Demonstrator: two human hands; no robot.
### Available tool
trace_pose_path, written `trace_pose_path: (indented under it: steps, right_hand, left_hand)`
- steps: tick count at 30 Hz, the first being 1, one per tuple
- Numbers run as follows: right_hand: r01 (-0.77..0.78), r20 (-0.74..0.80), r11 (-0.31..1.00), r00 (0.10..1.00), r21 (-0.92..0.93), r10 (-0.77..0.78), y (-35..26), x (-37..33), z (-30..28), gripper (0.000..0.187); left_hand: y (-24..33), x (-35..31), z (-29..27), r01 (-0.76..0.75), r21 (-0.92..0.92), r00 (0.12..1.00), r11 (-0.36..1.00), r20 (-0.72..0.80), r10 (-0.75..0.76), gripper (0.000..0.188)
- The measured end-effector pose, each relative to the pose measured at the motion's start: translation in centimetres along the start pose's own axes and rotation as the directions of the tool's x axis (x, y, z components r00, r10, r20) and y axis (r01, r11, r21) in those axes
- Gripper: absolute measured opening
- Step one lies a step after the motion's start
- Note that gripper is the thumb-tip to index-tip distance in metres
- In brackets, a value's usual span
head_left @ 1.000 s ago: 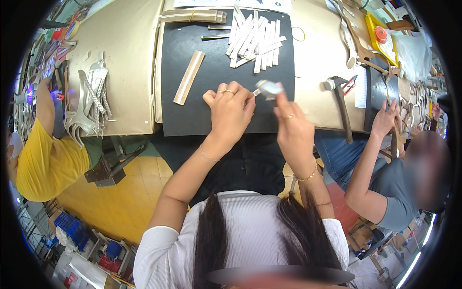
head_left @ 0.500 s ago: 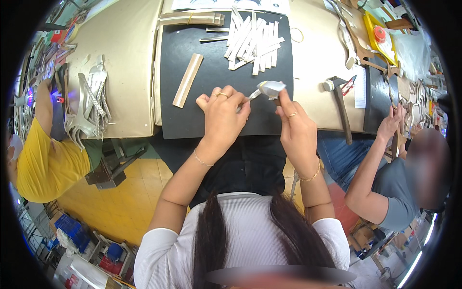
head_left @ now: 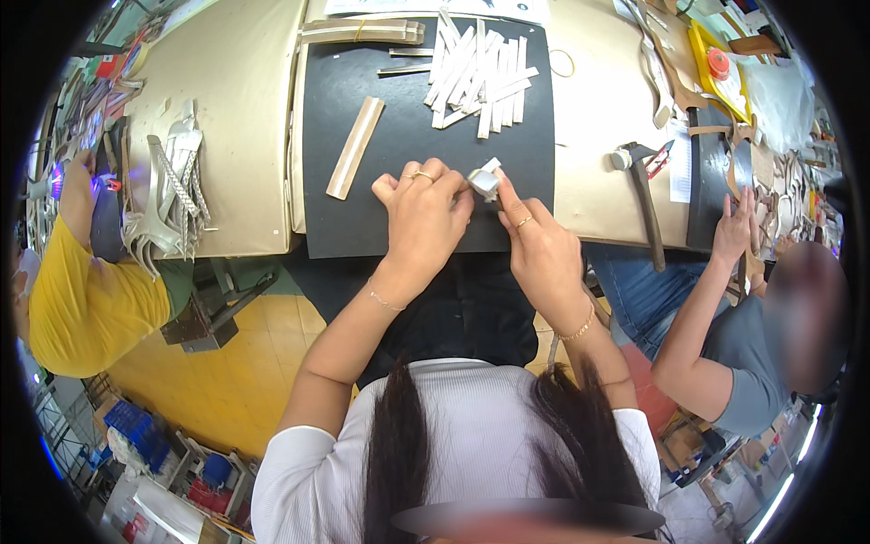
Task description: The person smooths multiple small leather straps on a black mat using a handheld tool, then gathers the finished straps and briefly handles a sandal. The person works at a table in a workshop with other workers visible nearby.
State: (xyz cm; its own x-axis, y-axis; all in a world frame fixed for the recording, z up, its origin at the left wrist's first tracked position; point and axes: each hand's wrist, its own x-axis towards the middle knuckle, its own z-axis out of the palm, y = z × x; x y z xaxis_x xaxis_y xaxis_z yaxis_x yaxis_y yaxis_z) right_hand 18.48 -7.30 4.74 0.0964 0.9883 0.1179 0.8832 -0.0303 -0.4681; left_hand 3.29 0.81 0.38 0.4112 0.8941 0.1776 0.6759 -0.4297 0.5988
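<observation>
My left hand [head_left: 422,216] is closed in a pinch over the black mat [head_left: 362,227], and what its fingers hold is mostly hidden. Beside it, my right hand [head_left: 548,258] grips a small whitish, shiny, block-shaped thing [head_left: 484,184] between thumb and fingers. That thing almost touches my left fingertips, and its exact kind cannot be made out. Left of my hands lies a brown strip with a white line along it [head_left: 355,148]. A loose pile of narrow white strips [head_left: 478,77] covers the mat's far part.
A banded bundle of brown strips [head_left: 362,34] lies at the mat's far left. To the right are a hammer [head_left: 642,204] and a yellow tray [head_left: 716,68]. Cut silvery pieces [head_left: 172,195] rest on the left table. Co-workers sit at both sides.
My right hand has moved left with the whitish thing, bringing it close to my left fingers and turning it. My left hand has barely shifted.
</observation>
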Motion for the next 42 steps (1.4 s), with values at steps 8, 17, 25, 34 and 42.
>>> trace_pose_path:
  steps: [8, 17, 25, 34, 42]
  right_hand:
    - [-0.010, 0.090, 0.997, 0.996, -0.071, 0.016, 0.6, -0.1, 0.1, 0.050]
    - [0.087, -0.139, 0.988, 0.988, 0.129, -0.069, -0.6, 0.2, -1.0, 0.053]
    - [0.065, -0.116, 0.993, 0.992, 0.094, -0.054, -0.3, 0.7, -0.9, 0.058]
    - [0.023, 0.092, 0.998, 0.996, -0.064, -0.017, -0.1, -0.1, 0.3, 0.052]
    - [0.032, 0.095, 0.997, 0.995, -0.067, -0.026, 0.1, 0.3, -0.1, 0.052]
  left_hand:
    - [-0.7, -0.8, -1.3, 0.106, -0.120, 0.991, 0.987, 0.090, -0.096, 0.008]
    - [0.0, -0.5, -1.1, 0.139, -0.077, 0.988, 0.987, 0.086, -0.132, 0.008]
    - [-0.2, -0.5, -0.8, 0.095, -0.042, 0.994, 0.995, 0.051, -0.093, 0.007]
    - [-0.5, -1.9, -1.3, 0.070, -0.023, 0.997, 0.997, -0.040, -0.071, 0.008]
    - [-0.8, -2.1, -0.8, 0.055, -0.067, 0.996, 0.996, -0.062, -0.059, 0.005]
